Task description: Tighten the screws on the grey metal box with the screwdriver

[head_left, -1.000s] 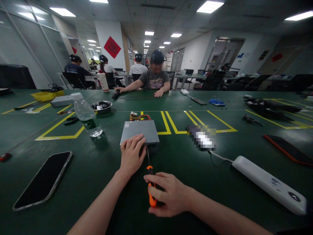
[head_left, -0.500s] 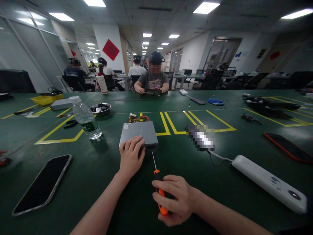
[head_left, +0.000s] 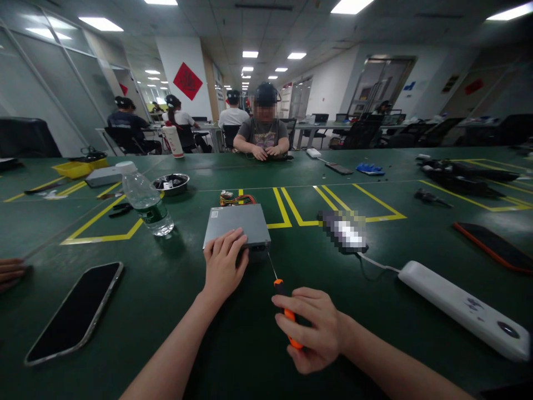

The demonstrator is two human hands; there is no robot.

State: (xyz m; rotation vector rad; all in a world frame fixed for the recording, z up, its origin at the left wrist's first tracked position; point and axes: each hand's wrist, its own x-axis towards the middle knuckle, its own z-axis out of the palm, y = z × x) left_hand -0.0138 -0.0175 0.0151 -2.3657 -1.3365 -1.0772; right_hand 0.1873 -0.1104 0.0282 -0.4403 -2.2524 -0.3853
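Observation:
A grey metal power supply unit [head_left: 239, 216] lies flat on the green table, with a bundle of coloured wires [head_left: 237, 198] at its far side. My left hand [head_left: 225, 258] grips its near left part, fingers pressed over the top and palm at the front edge. In my right hand [head_left: 314, 328] is a screwdriver [head_left: 280, 286] with an orange and black handle, fingers closed round it. Its thin shaft points up at the unit's near right corner. Whether the tip touches a screw there I cannot tell.
A water bottle [head_left: 147, 203] and a metal bowl [head_left: 171, 184] stand left of the unit. A phone [head_left: 77, 311] lies near left, a white power bank-like device [head_left: 462, 308] with cable at right. Another person's hand [head_left: 11, 273] shows at the left edge; a co-worker [head_left: 264, 130] sits opposite.
My right hand and the screwdriver have shifted right and slightly up, bringing the tip to the unit's corner. My left hand stays put. Another person's hand has appeared at the left edge.

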